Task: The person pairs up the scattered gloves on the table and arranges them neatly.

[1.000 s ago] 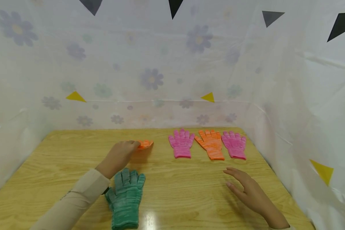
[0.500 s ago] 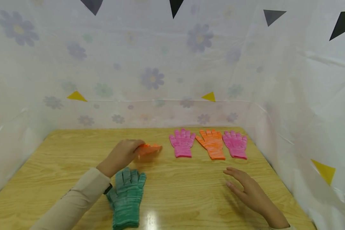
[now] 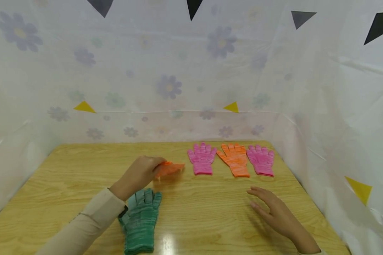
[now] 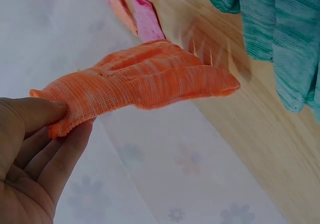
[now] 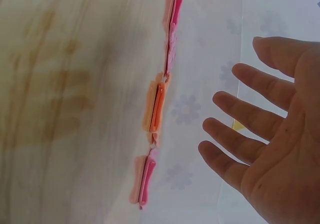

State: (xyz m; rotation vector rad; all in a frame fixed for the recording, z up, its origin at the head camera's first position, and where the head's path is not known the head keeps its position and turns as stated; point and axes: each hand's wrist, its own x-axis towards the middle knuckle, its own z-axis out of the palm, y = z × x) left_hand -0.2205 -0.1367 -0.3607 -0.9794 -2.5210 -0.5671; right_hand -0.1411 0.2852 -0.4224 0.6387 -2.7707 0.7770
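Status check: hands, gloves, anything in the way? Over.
Left hand pinches orange glove by cuff, off the table. Right hand holds nothing. Left arm partly hides green glove in head view.

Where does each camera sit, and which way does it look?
Head: on the person's head, looking forward and down at the table; left hand, left sleeve and right hand show.
Left wrist: on that wrist, facing the held orange glove; part of that hand shows.
Right wrist: on that wrist, facing the flat orange glove between two pink gloves; part of that hand shows.
Head and left wrist views share the held orange glove.
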